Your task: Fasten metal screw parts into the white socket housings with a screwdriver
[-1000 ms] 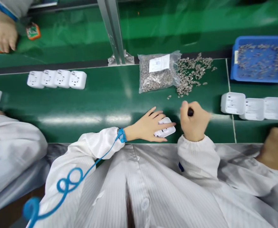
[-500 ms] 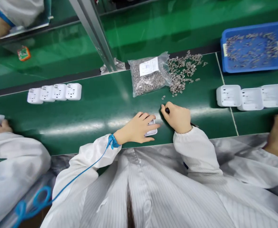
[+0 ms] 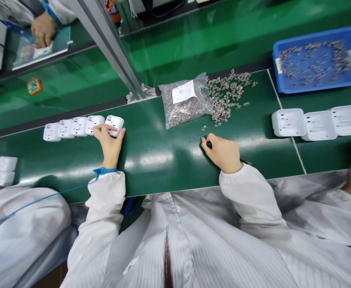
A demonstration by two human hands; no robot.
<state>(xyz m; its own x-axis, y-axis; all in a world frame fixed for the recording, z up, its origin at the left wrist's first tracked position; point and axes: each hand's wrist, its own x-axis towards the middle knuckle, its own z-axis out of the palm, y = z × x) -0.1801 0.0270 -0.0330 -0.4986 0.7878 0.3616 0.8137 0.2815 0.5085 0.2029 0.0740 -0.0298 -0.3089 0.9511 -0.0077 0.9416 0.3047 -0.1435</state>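
Observation:
My left hand (image 3: 108, 145) is closed on a white socket housing (image 3: 115, 123) at the right end of a row of similar white socket housings (image 3: 79, 126). The thumb lies on its right side and the fingers reach over its left. A blue wrist strap (image 3: 105, 171) circles that wrist. My right hand (image 3: 222, 152) is curled in a fist around a black-handled tool (image 3: 209, 144). Only its rounded dark end and a thin dark part behind the wrist show, so its kind is hidden. Just beyond this hand lie a few small metal clips (image 3: 204, 128).
A clear bag of metal parts (image 3: 184, 108) and a loose pile of metal clips (image 3: 223, 104) lie at the back. On the right are a blue tray (image 3: 316, 86) and open white housings (image 3: 288, 122). Other people sit on both sides; white housings (image 3: 5, 164) stand far left.
My left hand has moved left and away from me, carrying the white housing to the end of the row. My right hand stays nearly in place, still in a fist.

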